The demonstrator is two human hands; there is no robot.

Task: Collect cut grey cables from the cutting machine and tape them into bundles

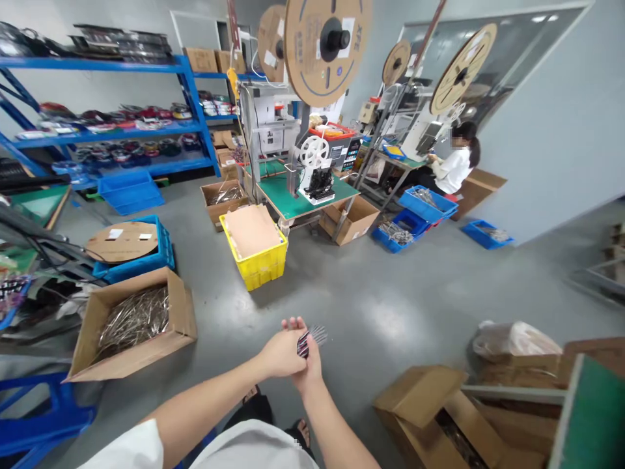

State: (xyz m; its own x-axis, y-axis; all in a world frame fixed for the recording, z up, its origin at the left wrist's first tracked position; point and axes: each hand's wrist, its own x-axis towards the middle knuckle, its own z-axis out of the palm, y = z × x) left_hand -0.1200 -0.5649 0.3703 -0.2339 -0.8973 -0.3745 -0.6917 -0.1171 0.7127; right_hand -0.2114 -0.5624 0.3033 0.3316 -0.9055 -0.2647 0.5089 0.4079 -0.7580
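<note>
My left hand (282, 353) and my right hand (312, 372) meet in front of my body, above the grey floor. Between them is a small bundle of thin wires (303, 345), dark with pale and reddish strands, whose lighter ends fan out to the right and look blurred. The left hand is closed over the bundle from the left. My right hand grips it from below and the right, its thumb along the near side. Some fingertips show beyond the left hand; the rest of the fingers are hidden.
Ahead are a yellow crate (263, 267) and a green-topped bench (293, 205) with a machine (317, 182) under a large reel (327, 45). Left stands a cardboard box (180, 312) of wires; right, an open carton (424, 397). A person (456, 163) sits working at the back right.
</note>
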